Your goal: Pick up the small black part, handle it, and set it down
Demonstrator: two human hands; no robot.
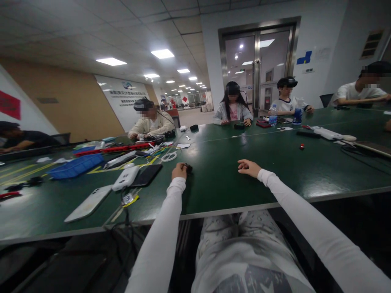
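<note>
My left hand is closed on a small dark object at the green table. Most of that object hides behind my fingers, so its kind does not show. Well to the right, my right hand hovers over or rests near the tabletop with its fingers loosely bent and apart. Nothing shows in its grasp. Farther off on the right lies a small red and black piece, out of reach of both hands' present positions.
Left of my hands lie a black tablet-like slab, a white device, a white phone and a coiled white cable. A blue tray stands farther left. Several people sit around the table; a water bottle stands opposite.
</note>
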